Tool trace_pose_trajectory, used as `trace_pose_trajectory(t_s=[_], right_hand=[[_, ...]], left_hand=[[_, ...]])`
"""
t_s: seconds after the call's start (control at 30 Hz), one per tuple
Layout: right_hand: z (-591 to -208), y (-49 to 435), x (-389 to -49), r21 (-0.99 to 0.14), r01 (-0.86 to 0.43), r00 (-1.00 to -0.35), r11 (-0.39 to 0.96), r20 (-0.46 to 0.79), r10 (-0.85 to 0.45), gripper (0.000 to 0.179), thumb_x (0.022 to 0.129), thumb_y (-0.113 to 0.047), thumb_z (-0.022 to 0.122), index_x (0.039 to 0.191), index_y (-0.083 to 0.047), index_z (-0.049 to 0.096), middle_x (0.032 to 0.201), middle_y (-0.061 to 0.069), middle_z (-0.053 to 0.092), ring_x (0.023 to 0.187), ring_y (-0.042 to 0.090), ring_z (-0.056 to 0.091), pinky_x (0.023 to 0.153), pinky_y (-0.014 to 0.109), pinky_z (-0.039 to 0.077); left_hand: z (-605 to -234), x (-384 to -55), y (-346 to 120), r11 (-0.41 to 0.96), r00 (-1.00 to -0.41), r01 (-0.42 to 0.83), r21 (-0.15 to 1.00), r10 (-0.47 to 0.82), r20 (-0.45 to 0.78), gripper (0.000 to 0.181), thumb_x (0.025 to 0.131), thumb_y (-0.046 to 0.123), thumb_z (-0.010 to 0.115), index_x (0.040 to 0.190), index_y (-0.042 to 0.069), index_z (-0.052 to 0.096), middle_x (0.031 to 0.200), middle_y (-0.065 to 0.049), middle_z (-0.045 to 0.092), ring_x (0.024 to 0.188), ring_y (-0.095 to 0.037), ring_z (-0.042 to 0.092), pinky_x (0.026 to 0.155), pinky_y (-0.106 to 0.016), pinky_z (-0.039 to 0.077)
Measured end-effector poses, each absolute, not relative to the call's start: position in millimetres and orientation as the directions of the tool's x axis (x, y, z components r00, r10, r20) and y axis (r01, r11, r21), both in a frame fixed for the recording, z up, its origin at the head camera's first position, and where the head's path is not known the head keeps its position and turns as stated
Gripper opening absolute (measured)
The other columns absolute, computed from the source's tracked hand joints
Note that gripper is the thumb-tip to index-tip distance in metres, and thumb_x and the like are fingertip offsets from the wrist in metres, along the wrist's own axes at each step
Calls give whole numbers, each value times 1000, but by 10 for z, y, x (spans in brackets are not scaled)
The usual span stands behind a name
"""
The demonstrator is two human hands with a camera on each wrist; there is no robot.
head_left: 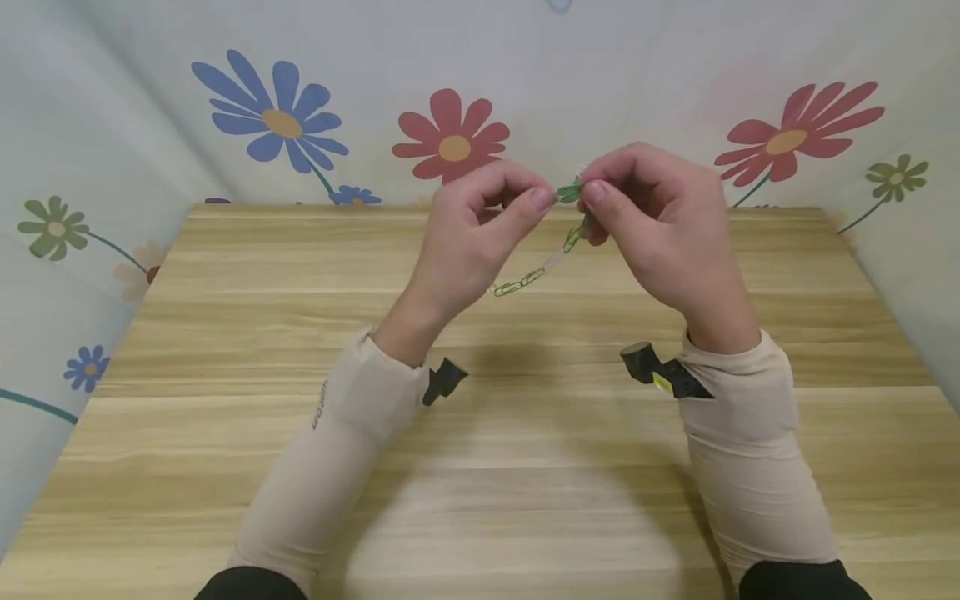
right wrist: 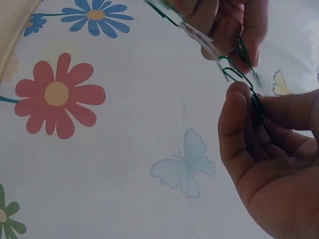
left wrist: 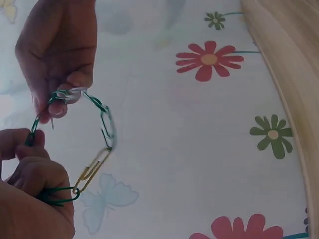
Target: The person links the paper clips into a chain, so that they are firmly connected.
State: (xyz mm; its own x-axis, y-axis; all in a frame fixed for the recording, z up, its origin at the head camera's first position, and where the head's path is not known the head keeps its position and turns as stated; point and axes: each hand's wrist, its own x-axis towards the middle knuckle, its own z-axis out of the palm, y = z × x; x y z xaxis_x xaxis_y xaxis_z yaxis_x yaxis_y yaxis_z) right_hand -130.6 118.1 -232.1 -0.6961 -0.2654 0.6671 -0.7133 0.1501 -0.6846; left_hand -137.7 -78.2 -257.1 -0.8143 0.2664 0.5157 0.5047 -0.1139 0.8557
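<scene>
A chain of linked paper clips (head_left: pixel 531 277) curves between the two hands above the table's far part. My left hand (head_left: pixel 474 229) pinches a green paper clip (head_left: pixel 568 194) between thumb and forefinger. Close beside it, my right hand (head_left: pixel 667 225) pinches the green clips at the other side of that short gap. In the left wrist view, the loop shows green and white links, plus a yellow paper clip (left wrist: pixel 91 173) near the left hand's curled fingers. Crossing green wires (right wrist: pixel 234 69) lie between the fingertips in the right wrist view; how they hook is partly hidden.
Below the hands lies a wood-grain table (head_left: pixel 510 467). A pale cloth (head_left: pixel 600 75) printed with flowers and butterflies rises behind it and at both sides. Small black cameras (head_left: pixel 448 379) stick out from the sleeved wrists.
</scene>
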Motion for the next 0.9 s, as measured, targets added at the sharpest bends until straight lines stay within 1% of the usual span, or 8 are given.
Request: trace_pose_trajectory(t_s=[0.07,0.2,0.4,0.47,0.57,0.73,0.83,0.9], right_hand=[[-2326,1194,-1312,-687,-716,-692,127,675,-254,12,97,7,58,95,16,65,78,21,64,60,20,61,60,26,55],[-2323,1188,-1274,-703,-707,-699,80,676,-234,10,97,8,55,100,16,61,79,19,63,60,22,61,58,27,54],[-2277,1094,-1161,-781,-624,-744,-33,606,-282,9,94,12,53,99,5,49,72,22,59,57,26,59,52,30,52],[-2259,1075,-1144,-796,-604,-756,-44,590,-286,10,94,12,52,97,4,47,71,23,58,54,27,59,50,31,52],[-2231,1078,-1130,-821,-570,-787,-28,556,-267,12,92,12,54,95,1,48,69,24,59,49,27,57,47,30,51],[-2207,1152,-1127,-881,-471,-849,-48,467,-248,12,89,11,57,91,1,50,66,23,57,46,25,54,46,28,49],[-2204,1207,-1151,-892,-443,-851,-90,450,-271,7,90,11,56,92,5,52,66,24,55,49,26,53,48,29,48],[-2215,1233,-1181,-904,-408,-859,-129,428,-282,5,91,11,54,93,6,54,68,22,55,55,27,53,54,31,50]], left_hand=[[-2563,-1356,-782,-21,-800,569,822,217,559,11,97,8,64,97,-2,67,84,-7,60,75,-20,52,63,-29,44],[-2553,-1339,-813,147,-731,680,718,207,650,12,98,9,63,98,-3,64,78,-6,56,65,-17,48,57,-27,39],[-2548,-1361,-799,409,-388,877,253,291,875,11,99,6,61,94,-4,62,80,-9,59,65,-17,51,54,-28,42],[-2533,-1357,-780,458,-313,877,146,313,897,11,99,6,61,94,-4,61,80,-10,59,63,-19,52,48,-29,42],[-2504,-1354,-756,489,-248,870,53,342,907,12,100,7,62,94,-3,61,79,-10,57,59,-20,51,42,-31,38],[-2483,-1356,-785,433,-251,897,86,342,906,10,97,3,64,95,-5,58,79,-12,56,61,-20,49,45,-30,40],[-2487,-1372,-824,333,-331,918,217,340,880,10,97,1,64,96,-6,58,77,-11,54,62,-17,46,53,-28,40],[-2496,-1379,-849,249,-433,897,364,342,834,9,98,2,64,98,-7,59,77,-10,53,63,-16,45,57,-27,38]])
